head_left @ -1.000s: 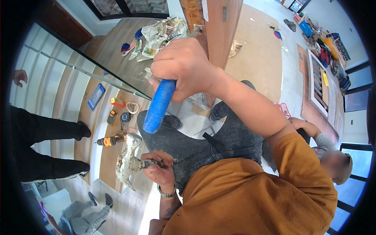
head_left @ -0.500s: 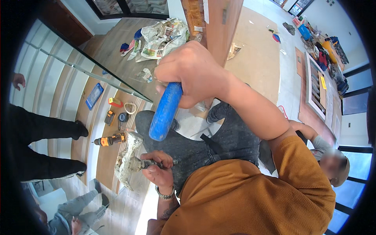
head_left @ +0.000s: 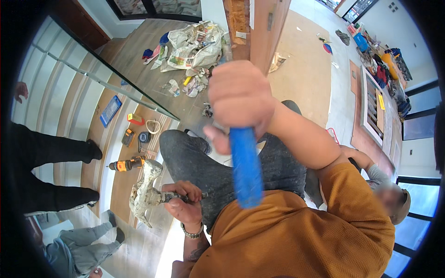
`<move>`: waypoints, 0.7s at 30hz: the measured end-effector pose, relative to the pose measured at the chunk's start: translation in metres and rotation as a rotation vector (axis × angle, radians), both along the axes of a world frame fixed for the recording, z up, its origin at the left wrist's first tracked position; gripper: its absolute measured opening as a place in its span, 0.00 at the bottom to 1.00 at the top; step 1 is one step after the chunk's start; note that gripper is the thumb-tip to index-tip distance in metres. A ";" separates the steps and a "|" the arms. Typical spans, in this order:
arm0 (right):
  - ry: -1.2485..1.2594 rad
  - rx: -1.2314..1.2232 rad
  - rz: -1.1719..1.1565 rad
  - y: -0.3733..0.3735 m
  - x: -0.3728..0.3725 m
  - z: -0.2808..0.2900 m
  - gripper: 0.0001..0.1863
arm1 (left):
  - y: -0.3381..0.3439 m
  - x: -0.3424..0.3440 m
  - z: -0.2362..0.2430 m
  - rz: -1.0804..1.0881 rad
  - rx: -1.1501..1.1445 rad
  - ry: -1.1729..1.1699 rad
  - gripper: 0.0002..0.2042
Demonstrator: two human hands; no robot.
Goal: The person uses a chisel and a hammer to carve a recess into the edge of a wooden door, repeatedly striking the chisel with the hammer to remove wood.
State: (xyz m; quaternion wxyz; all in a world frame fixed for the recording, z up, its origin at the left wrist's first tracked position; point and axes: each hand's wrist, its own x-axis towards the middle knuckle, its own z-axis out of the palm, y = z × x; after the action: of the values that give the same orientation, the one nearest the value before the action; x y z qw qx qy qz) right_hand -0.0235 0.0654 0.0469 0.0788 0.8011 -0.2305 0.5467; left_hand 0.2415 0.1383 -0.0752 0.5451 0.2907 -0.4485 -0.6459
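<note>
My right hand (head_left: pixel 243 96) is a fist around a thick blue handle (head_left: pixel 246 171) that points down toward my body. The working end of this tool is hidden behind the fist, so I cannot tell its kind. Lower left, my left hand (head_left: pixel 183 200) grips the dark handle of a tool whose wide head (head_left: pixel 147 192) is caked in whitish plaster or mortar; it looks like a trowel. The caked head juts out left of my knee, above the floor and step edge. Both hands are over my dark trousers (head_left: pixel 185 153), apart from each other.
On the wooden step lie an orange-black drill (head_left: pixel 127 164), a tape measure (head_left: pixel 144 137) and a blue flat case (head_left: pixel 111 111). A glass panel (head_left: pixel 106 69) edges the stairs. Crumpled sacks (head_left: pixel 197 46) lie ahead. Other people are at left (head_left: pixel 55 150), lower left (head_left: pixel 88 245) and right (head_left: pixel 391 199).
My right fist has moved right and down, and the blue handle has swung with it from lower left to nearly straight down. The left hand and caked tool have shifted slightly left.
</note>
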 end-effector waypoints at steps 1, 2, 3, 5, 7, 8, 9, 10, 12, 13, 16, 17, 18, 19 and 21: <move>-0.017 -0.066 -0.031 0.000 0.006 -0.002 0.15 | 0.000 -0.001 0.001 0.007 -0.001 -0.018 0.28; -0.014 -0.068 -0.032 -0.002 0.004 -0.004 0.15 | 0.000 -0.002 0.001 0.005 -0.002 -0.016 0.28; -0.007 -0.075 -0.068 -0.005 0.000 -0.004 0.15 | 0.000 -0.001 -0.001 0.000 0.019 0.003 0.28; 0.001 -0.086 -0.107 -0.008 -0.005 -0.006 0.15 | 0.003 -0.001 -0.003 -0.009 0.037 0.023 0.29; 0.008 -0.059 -0.289 -0.010 -0.010 -0.010 0.14 | 0.004 -0.001 -0.002 -0.004 0.044 0.001 0.29; 0.006 -0.064 -0.294 -0.013 -0.010 -0.013 0.14 | 0.004 0.000 -0.003 -0.009 0.039 -0.001 0.29; -0.038 -0.088 -0.263 -0.016 -0.008 -0.018 0.15 | 0.005 0.001 -0.004 -0.015 0.033 -0.001 0.29; -0.081 -0.113 -0.232 -0.019 -0.006 -0.022 0.16 | 0.005 0.002 -0.004 -0.021 0.027 -0.001 0.29; -0.110 -0.141 -0.236 -0.025 -0.003 -0.030 0.16 | 0.006 0.000 0.001 -0.018 -0.009 -0.019 0.29; -0.137 -0.165 -0.231 -0.026 -0.003 -0.032 0.16 | 0.006 -0.002 0.003 -0.007 -0.040 -0.035 0.29; -0.171 -0.227 -0.296 -0.024 0.002 -0.031 0.16 | 0.007 -0.006 0.002 0.008 -0.144 -0.092 0.29; -0.174 -0.231 -0.303 -0.022 0.002 -0.030 0.16 | 0.008 -0.007 0.002 0.001 -0.149 -0.095 0.29; -0.189 -0.223 -0.320 -0.021 0.002 -0.028 0.17 | 0.009 -0.007 0.002 -0.002 -0.175 -0.089 0.29; -0.203 -0.214 -0.336 -0.020 0.002 -0.028 0.17 | 0.009 -0.007 0.002 -0.006 -0.202 -0.084 0.29; -0.214 -0.208 -0.324 -0.023 0.000 -0.030 0.17 | 0.011 -0.009 0.004 -0.001 -0.219 -0.121 0.29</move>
State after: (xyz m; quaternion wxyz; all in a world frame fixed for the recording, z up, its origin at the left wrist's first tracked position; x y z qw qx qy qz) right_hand -0.0232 0.0427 0.0168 0.2230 0.6786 -0.3054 0.6297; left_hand 0.2325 0.1497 -0.0712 0.5452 0.2676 -0.5485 -0.5747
